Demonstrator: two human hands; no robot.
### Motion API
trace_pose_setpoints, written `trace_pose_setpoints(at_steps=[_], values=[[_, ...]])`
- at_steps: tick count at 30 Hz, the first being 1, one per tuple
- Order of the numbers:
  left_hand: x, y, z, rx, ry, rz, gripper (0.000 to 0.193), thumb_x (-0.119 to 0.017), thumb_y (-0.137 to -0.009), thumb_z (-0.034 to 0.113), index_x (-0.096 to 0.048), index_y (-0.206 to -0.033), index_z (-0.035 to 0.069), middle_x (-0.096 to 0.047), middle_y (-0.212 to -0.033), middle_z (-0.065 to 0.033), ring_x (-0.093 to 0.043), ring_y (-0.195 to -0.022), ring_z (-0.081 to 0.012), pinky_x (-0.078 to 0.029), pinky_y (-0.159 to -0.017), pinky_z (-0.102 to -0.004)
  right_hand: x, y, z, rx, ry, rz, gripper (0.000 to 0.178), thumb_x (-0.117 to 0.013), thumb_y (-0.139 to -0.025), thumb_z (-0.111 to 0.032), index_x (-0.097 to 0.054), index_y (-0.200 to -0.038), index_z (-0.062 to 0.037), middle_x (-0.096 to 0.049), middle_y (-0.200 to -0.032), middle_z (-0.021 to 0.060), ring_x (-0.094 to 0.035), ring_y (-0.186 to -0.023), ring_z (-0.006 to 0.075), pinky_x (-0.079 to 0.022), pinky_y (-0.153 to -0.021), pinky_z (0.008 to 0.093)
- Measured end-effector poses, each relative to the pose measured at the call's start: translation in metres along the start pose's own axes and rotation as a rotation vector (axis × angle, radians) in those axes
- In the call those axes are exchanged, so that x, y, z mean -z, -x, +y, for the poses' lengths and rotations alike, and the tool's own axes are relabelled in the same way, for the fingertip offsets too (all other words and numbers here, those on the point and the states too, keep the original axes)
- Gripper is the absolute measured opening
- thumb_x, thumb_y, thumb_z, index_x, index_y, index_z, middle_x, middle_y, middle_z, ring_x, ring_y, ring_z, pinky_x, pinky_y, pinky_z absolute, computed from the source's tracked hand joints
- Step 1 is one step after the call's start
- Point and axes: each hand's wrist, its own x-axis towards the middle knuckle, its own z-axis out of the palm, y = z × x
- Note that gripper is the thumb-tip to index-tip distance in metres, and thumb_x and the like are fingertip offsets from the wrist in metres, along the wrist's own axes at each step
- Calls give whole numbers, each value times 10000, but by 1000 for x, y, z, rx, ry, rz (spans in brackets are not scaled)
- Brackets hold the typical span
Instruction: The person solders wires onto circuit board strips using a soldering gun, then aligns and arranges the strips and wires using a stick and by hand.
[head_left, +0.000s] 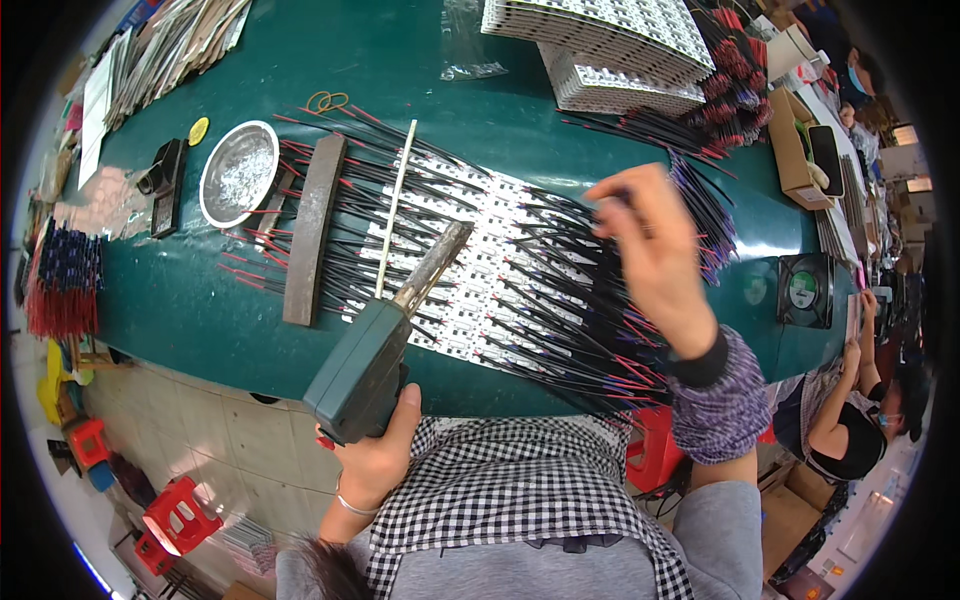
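My left hand [375,460] grips a dark green soldering gun [360,365] by its handle. The gun's long metal tip [435,265] slants up and right over a white panel of small circuit boards [480,270]. Rows of thin black wires [560,290] with red and purple ends lie across both sides of the panel. A heavy grey metal bar [315,230] rests over the left wires, and a thin pale stick [397,210] lies beside it. My right hand [655,255] is above the right-hand wires, fingers curled and thumb close to them; what they pinch is hard to make out.
A round metal bowl [240,175] with silvery bits stands left, next to a black stand [168,188]. Stacked white board panels [610,50] and wire bundles [735,85] sit at the back. A small black fan [805,290] is at right. Another person [850,430] works beyond it.
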Motion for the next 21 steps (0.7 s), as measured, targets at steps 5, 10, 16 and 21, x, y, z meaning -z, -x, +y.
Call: trace_pose_setpoints(at_steps=[5, 10, 16, 21], values=[[-3, -5, -3, -30, 21, 36, 413, -683, -828, -110, -604, -1232, -71, -674, -1056, -149, -582, -608, -112, -467, -512, -241, 48, 8, -84, 348, 490, 168, 208, -639, -867, 71, -688, -1057, 2, -580, -890, 106, -589, -742, 220, -460, -609, 310], [-1, -5, -10, -122, -39, 19, 439, -688, -830, -115, -589, -1254, -69, -675, -1101, -160, -581, -608, -111, -469, -504, -243, -5, 13, -46, 223, 251, -72, 153, -750, -784, 36, -701, -925, 5, -608, -813, 99, -607, -734, 222, -470, -646, 316], [5, 0, -10, -64, -59, 2, 403, -695, -839, -101, -613, -1232, -67, -666, -1000, -128, -577, -610, -106, -464, -507, -239, -47, 18, 4, -41, 271, -105, 222, -738, -827, -143, -705, -958, 33, -627, -898, 142, -640, -796, 339, -491, -701, 429], [6, 2, -15, -8, -86, -42, 399, -705, -841, -90, -638, -1232, -49, -651, -960, -91, -562, -623, -89, -458, -528, -228, -60, 19, 13, -132, 272, -91, 214, -721, -830, -135, -685, -967, 26, -632, -887, 158, -637, -795, 358, -494, -708, 444]])
